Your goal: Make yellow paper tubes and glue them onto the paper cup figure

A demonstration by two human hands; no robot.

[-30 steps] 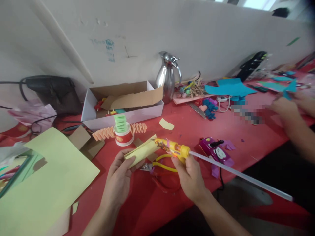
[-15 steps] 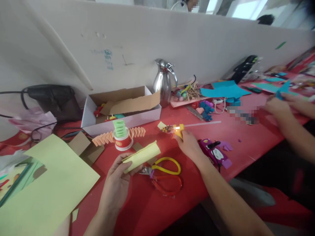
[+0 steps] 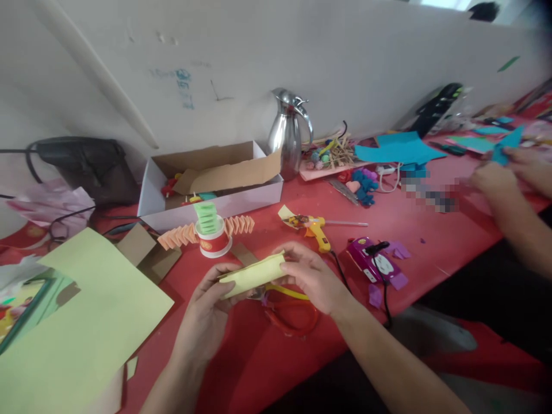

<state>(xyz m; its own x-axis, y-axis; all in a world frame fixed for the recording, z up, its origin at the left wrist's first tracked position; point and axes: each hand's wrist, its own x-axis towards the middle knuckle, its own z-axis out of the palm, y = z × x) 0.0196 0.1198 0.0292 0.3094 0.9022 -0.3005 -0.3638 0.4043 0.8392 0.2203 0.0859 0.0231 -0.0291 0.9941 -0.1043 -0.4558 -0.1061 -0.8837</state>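
A rolled tube of yellow paper (image 3: pixel 254 277) is held level between my two hands, above the red table. My left hand (image 3: pixel 212 293) is closed on its left end, and my right hand (image 3: pixel 313 277) pinches its right end. Under the roll lies a pair of scissors (image 3: pixel 293 316) with one yellow and one red handle, partly covered by my right hand. Beyond my right hand, a yellow hot glue gun (image 3: pixel 318 233) rests on the table with a clear glue stick in its back. A red and white paper cup (image 3: pixel 214 242) with folded orange and green paper strips stands behind the roll.
A large yellow-green sheet (image 3: pixel 99 305) covers the left side. Behind the cup sits a white cardboard box (image 3: pixel 211 208), beside a steel jug (image 3: pixel 287 138). A purple device (image 3: pixel 371 261) with a black cord lies at right. Another person's hands (image 3: pixel 495 178) hold blue paper.
My right hand has let go of the glue gun, now lying on the table, and has come left to take the right end of the paper roll. My left hand keeps its hold.
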